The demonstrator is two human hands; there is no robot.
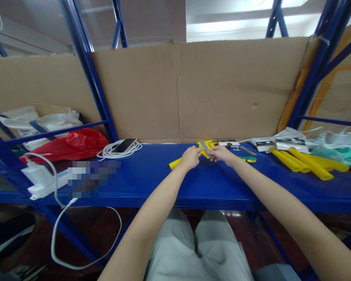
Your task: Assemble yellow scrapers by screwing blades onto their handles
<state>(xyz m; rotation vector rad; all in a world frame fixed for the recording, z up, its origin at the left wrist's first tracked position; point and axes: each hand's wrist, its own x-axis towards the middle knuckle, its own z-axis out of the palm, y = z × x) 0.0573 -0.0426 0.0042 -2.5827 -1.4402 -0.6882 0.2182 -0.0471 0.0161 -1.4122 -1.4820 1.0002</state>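
Both of my hands meet over the middle of the blue shelf. My left hand [190, 157] is closed around a yellow tool [174, 164], whose round handle end sticks out to the left under my wrist. A yellow angular head shows just beyond my fingers. Against that head lies a flat grey strip [204, 146], and my right hand [223, 154] pinches its near end. My fingers partly cover where strip and head touch. By my right wrist lies a green and yellow screwdriver handle [248, 159]. Some tiny shiny pieces [236, 149] lie behind it.
Several yellow tubes [311, 164] lie on the right beside silvery packets [291, 145]. On the left are a phone [125, 145] on a coiled white cable [105, 153], a red plastic bag [82, 142] and a power strip [51, 183]. Cardboard [222, 89] walls the back.
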